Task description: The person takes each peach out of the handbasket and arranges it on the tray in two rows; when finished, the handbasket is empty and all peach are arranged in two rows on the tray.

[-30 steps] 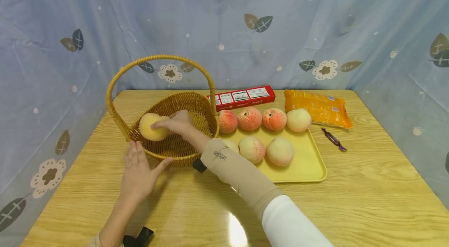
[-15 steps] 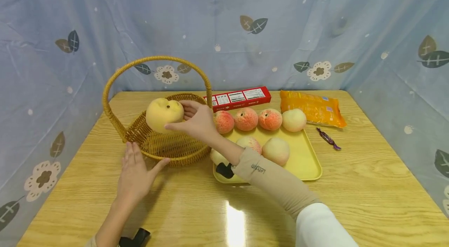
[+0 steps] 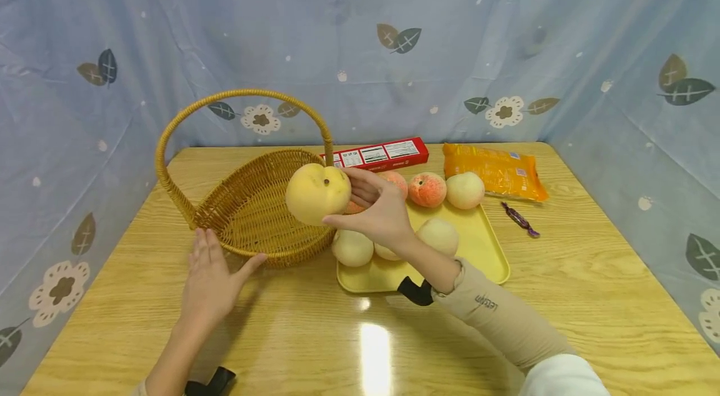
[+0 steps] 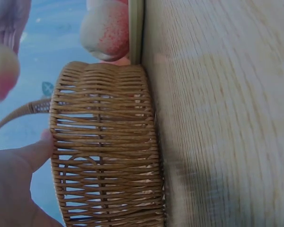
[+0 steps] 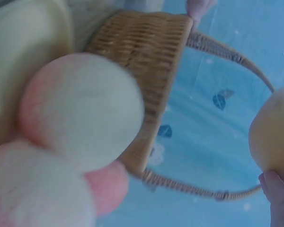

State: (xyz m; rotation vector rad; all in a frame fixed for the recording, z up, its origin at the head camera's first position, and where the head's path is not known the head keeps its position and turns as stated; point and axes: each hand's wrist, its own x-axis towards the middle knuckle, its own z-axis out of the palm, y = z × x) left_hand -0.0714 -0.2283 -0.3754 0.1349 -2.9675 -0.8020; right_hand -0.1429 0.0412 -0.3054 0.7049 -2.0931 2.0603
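My right hand (image 3: 378, 212) grips a yellow peach (image 3: 317, 194) between thumb and fingers, held up over the right rim of the wicker basket (image 3: 253, 208). The same peach (image 5: 274, 135) shows at the right edge of the right wrist view. My left hand (image 3: 210, 283) rests against the basket's near-left rim, thumb spread along it and fingers straight. In the left wrist view the thumb (image 4: 38, 151) touches the woven rim. No fruit shows inside the basket. Several pale and reddish peaches sit on the yellow tray (image 3: 484, 252), some partly hidden by my right hand and forearm.
Behind the tray lie a red box (image 3: 388, 155) and an orange packet (image 3: 495, 172). A purple wrapped candy (image 3: 520, 219) is right of the tray. The basket's tall handle (image 3: 242, 94) arches above it. A patterned curtain (image 3: 360, 40) closes off the back and sides.
My right hand has lifted the yellow peach out of the basket and carried it right, toward the tray. My left hand has stayed at the basket rim.
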